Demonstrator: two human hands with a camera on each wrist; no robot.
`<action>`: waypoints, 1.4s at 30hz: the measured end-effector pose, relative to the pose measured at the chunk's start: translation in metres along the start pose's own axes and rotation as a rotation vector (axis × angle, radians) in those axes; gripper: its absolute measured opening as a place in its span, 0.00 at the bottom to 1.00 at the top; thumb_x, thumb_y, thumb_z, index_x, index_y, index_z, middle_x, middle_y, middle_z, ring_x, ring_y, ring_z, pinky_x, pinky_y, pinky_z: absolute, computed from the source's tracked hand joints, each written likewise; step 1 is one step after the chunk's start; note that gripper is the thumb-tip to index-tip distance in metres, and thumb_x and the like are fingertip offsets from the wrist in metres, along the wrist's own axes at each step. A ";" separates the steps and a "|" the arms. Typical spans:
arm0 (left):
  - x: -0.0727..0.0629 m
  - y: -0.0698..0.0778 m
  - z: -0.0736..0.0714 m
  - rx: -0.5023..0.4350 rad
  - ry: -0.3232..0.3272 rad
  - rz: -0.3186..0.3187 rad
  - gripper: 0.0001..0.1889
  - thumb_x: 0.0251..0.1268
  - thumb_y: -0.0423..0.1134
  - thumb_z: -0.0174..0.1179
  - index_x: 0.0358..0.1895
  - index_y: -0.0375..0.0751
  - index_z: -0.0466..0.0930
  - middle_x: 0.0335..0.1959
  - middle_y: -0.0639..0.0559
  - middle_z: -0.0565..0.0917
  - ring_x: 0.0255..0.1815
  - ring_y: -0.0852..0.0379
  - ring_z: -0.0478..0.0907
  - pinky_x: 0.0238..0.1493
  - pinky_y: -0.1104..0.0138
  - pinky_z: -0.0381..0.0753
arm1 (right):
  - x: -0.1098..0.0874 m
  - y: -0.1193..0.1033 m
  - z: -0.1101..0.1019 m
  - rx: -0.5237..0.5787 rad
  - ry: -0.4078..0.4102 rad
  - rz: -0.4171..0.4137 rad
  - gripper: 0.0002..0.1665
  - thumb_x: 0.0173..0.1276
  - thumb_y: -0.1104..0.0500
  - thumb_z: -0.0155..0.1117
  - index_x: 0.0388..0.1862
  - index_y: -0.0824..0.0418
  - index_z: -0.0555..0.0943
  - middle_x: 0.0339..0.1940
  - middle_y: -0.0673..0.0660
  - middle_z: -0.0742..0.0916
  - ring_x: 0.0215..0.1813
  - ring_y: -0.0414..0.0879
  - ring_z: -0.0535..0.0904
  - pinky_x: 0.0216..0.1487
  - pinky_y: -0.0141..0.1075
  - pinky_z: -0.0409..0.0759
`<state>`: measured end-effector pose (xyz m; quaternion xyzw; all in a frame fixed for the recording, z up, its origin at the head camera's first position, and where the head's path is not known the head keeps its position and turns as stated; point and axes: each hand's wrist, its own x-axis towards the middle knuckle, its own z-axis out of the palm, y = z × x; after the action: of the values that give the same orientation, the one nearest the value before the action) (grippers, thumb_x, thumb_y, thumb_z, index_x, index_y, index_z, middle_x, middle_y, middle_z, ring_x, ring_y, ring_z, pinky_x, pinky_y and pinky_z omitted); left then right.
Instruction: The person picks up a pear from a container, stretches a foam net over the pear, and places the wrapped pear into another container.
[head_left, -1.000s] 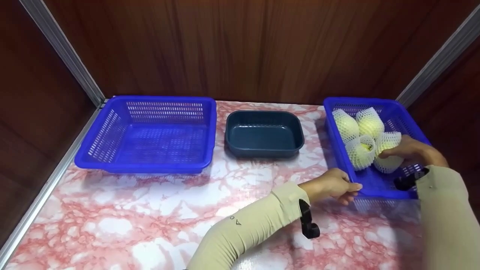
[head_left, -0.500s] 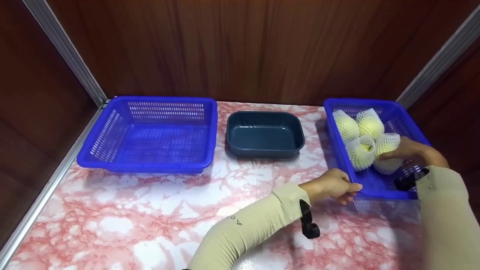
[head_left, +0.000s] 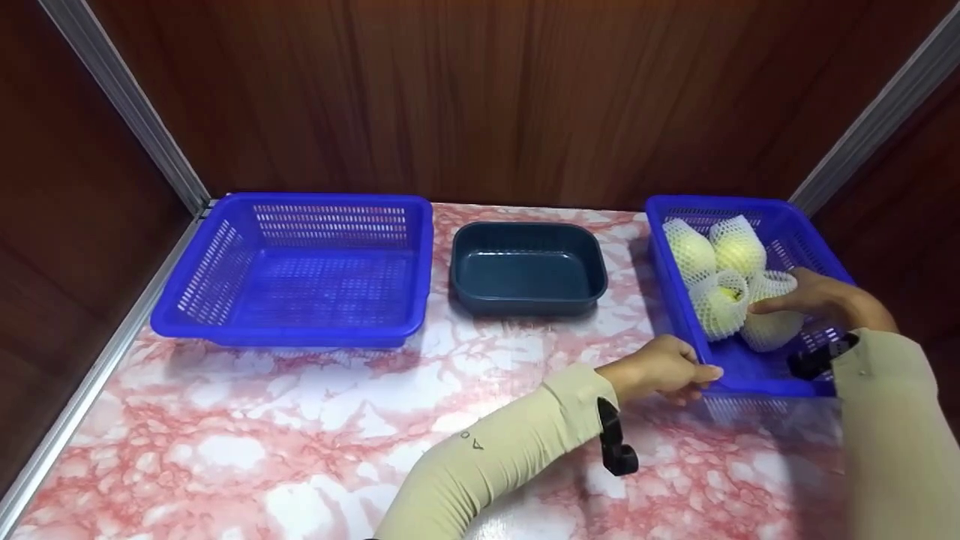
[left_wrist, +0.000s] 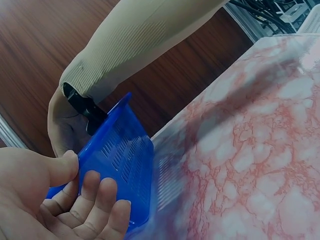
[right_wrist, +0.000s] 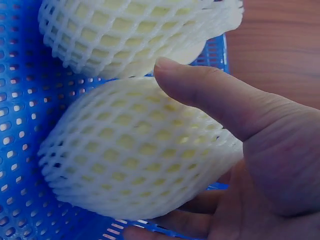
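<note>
My left hand (head_left: 670, 369) grips the front left corner of the right blue basket (head_left: 765, 386), thumb on the rim and the other fingers outside it, as the left wrist view (left_wrist: 82, 200) also shows. Inside that basket my right hand (head_left: 829, 296) holds a pale yellow fruit (right_wrist: 135, 155) wrapped in white foam netting. Its thumb lies over the top of the netting and the fingers reach round the far side, partly hidden. Close by sit three more netted fruits, the nearest of them (head_left: 720, 307) right beside the held one.
Left of the hands stands a dark teal tray (head_left: 529, 306) with nothing in it. Another blue basket (head_left: 300, 334), also bare inside, is farther left. All stand on a red and white marbled table (head_left: 300, 435) with brown wood panels (head_left: 480, 105) behind and at the sides.
The held fruit has shifted slightly down and toward the front of the basket, my right hand with it. My left hand keeps its grip on the rim.
</note>
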<state>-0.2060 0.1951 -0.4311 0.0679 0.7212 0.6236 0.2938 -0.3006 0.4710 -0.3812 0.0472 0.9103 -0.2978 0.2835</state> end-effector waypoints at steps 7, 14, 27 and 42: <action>0.001 0.000 0.000 0.014 0.013 -0.013 0.16 0.66 0.37 0.70 0.22 0.40 0.75 0.22 0.49 0.84 0.27 0.51 0.85 0.27 0.64 0.85 | -0.003 0.000 0.000 -0.064 0.016 -0.021 0.71 0.69 0.40 0.68 0.76 0.80 0.30 0.73 0.87 0.43 0.72 0.83 0.48 0.68 0.71 0.62; 0.001 0.000 -0.002 -0.008 0.006 -0.025 0.16 0.66 0.36 0.70 0.21 0.39 0.75 0.18 0.52 0.81 0.44 0.39 0.87 0.31 0.61 0.87 | -0.007 -0.005 -0.003 -0.040 0.000 -0.002 0.72 0.69 0.39 0.68 0.76 0.79 0.28 0.74 0.86 0.42 0.72 0.83 0.47 0.68 0.71 0.63; -0.001 0.002 -0.030 0.239 -0.149 0.029 0.15 0.70 0.49 0.66 0.34 0.39 0.82 0.39 0.43 0.89 0.34 0.53 0.86 0.45 0.57 0.87 | -0.029 -0.031 -0.014 -0.131 0.145 -0.042 0.65 0.71 0.28 0.56 0.78 0.78 0.45 0.74 0.86 0.52 0.71 0.82 0.52 0.67 0.74 0.59; -0.014 0.075 -0.182 0.776 -0.074 0.324 0.14 0.76 0.41 0.58 0.31 0.36 0.81 0.21 0.57 0.73 0.22 0.64 0.69 0.25 0.74 0.69 | -0.035 -0.098 -0.004 -0.081 0.617 -0.247 0.40 0.74 0.38 0.58 0.67 0.70 0.73 0.62 0.76 0.77 0.59 0.67 0.73 0.56 0.53 0.73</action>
<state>-0.3071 0.0475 -0.3469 0.3084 0.8716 0.3408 0.1704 -0.2984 0.3964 -0.3088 0.0131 0.9632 -0.2651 -0.0419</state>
